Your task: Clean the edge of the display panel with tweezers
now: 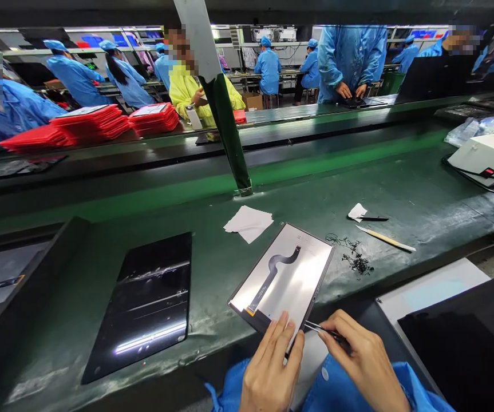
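Observation:
A tablet-sized display panel (304, 280) lies tilted across the front edge of the green bench, its silvery back facing up. Along that back runs a curved dark flex cable (268, 280) with an orange end. My left hand (272, 363) rests flat on the panel's near end, fingers stretched out; its thumb is hard to make out. My right hand (360, 352) pinches a pair of tweezers (314, 327), whose tips meet the panel's right edge. Dark stringy scraps (358, 263) are scattered just right of the panel.
A black glass panel (152, 303) lies to the left, beside a dark tray (53, 263). White papers (250, 223), a yellow-handled blade (388, 239) and a black tool (375, 218) lie farther back. A post (229, 137) rises mid-bench. Co-workers (350, 63) work opposite; a white box (489, 157) stands right.

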The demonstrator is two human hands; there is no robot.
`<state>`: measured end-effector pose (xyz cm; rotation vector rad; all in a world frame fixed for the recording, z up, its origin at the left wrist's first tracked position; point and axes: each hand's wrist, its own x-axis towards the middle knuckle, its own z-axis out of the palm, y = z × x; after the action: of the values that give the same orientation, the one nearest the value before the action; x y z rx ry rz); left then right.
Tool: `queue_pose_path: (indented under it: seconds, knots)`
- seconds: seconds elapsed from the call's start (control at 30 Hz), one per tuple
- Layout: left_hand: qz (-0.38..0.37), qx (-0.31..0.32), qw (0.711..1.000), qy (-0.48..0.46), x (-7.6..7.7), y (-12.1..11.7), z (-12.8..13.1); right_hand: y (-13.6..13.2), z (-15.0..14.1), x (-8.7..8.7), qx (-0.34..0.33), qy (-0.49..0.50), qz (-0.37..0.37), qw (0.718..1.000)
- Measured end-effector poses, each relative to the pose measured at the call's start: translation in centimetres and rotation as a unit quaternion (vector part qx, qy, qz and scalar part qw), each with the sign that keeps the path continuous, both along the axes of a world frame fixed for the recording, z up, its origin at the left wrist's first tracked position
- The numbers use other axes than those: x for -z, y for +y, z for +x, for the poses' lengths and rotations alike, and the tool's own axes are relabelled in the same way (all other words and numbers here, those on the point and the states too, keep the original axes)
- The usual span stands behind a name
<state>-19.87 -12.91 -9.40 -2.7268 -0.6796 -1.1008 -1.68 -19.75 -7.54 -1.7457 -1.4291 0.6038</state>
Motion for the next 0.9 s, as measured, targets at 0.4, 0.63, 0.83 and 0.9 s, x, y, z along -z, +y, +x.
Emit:
queue_pose_path:
  seconds: [0.4, 0.63, 0.83, 0.9]
  knots:
    - [0.003, 0.002, 1.0, 0.001, -0.02, -0.04, -0.04, -0.19, -0.62, -0.26, -0.016, -0.146, 0.082, 0.986]
    - [0.002, 0.0, 1.0, -0.006, -0.01, -0.01, 0.01, -0.03, -0.81, -0.57, -0.02, -0.186, 0.093, 0.978]
    - [-0.001, -0.004, 1.0, -0.011, 0.06, -0.05, 0.06, 0.17, -0.71, -0.78, -0.013, -0.17, 0.094, 0.981]
    - [-0.004, -0.003, 1.0, -0.01, 0.04, -0.06, 0.07, 0.25, -0.53, -0.79, -0.016, -0.148, 0.072, 0.986]
